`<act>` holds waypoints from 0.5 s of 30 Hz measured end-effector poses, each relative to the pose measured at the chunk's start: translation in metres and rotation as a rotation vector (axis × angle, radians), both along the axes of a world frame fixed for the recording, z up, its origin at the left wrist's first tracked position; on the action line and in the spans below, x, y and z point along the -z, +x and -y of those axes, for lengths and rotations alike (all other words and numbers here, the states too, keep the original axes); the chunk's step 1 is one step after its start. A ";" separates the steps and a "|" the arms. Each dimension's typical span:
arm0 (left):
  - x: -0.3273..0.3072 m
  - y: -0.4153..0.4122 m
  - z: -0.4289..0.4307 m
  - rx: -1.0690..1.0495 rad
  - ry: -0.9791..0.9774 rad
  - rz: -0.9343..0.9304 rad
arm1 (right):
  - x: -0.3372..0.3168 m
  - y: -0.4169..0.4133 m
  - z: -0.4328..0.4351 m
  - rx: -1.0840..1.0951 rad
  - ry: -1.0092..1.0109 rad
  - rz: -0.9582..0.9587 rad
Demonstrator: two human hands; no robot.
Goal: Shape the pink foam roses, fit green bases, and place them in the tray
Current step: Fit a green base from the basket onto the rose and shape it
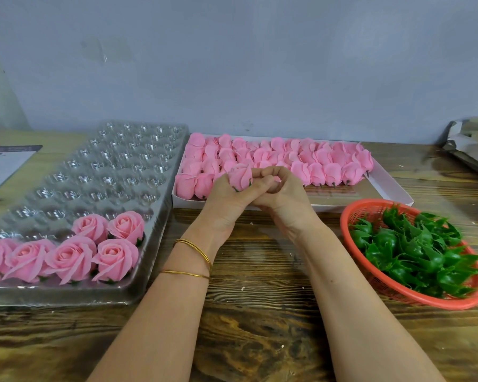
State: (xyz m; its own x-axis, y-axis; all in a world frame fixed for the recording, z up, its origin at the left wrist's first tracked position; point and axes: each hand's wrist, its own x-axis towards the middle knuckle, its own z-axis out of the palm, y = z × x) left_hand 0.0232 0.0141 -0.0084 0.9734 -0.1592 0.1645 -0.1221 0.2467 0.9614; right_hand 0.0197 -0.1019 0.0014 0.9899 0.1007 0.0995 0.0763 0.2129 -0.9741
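The wooden desk (260, 326) ran dark and heavily grained under everything. On its left lay the clear plastic tray (127, 161), glossy and dimpled into rows of round cells. Six opened roses (69, 257) filled its near corner, with soft petals fanned outward. Behind the hands sat a shallow white box (392, 188) packed with closed pink buds (315, 161), matte and smooth. At the right stood a red mesh basket (351, 213) heaped with shiny, spiky green bases (414, 249).

The left hand (226, 197) and right hand (282, 194) met above the box's near edge. The left fingers (218, 186) were curled round a single bud, the rose (240, 176), holding it at its lower end. Slivers of green showed at its bottom, so a base seemed to be on it or going on. The right fingers (271, 172) were curled tight against the left hand, but whether they pinched anything could not be told.

The foam looked feather-light, soft and easily creased. It would be better held low, around the stiffer base, with the petals only teased outward gently. Thin gold bangles (196, 252) circled the left wrist.
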 end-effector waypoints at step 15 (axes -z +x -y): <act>0.009 0.004 0.003 -0.188 0.078 0.057 | 0.000 -0.003 0.001 -0.067 -0.198 0.046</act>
State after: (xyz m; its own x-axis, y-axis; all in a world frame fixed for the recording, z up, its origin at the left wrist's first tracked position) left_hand 0.0276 0.0114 -0.0175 0.9766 0.0097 0.2148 -0.2140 0.1391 0.9669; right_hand 0.0171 -0.1033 0.0017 0.9753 0.1883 0.1157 0.1133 0.0233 -0.9933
